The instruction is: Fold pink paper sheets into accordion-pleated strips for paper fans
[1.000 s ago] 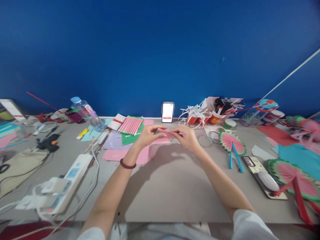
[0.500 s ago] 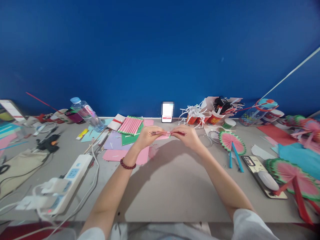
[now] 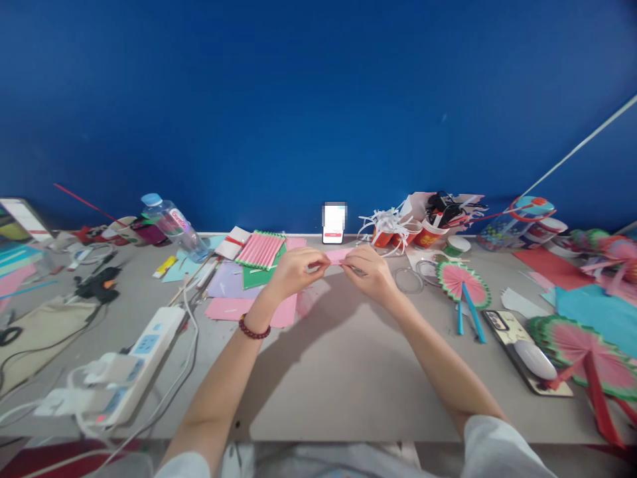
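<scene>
Between my two hands a piece of pink paper [image 3: 337,255] is held up above the table, in the middle of the view. My left hand [image 3: 297,270] pinches its left end between thumb and fingers; a dark red bead bracelet is on that wrist. At the right end my right hand [image 3: 369,271] grips it the same way. The fingers cover much of the paper, so its full shape is hidden. Left of my left hand lies a pleated pink sheet with green edges [image 3: 261,249], on a green sheet [image 3: 253,277] and other coloured paper.
A phone [image 3: 333,229] stands against the blue wall. Cups of paper strips [image 3: 383,236] stand at the back right. Pleated paper fans [image 3: 462,282], a phone with a mouse [image 3: 535,358], a bottle [image 3: 176,226] and a power strip [image 3: 149,352] with cables lie around the sides.
The pink paper between my fingers has tilted and now shows a broader face. My fingers have shifted slightly; both hands stay in nearly the same place.
</scene>
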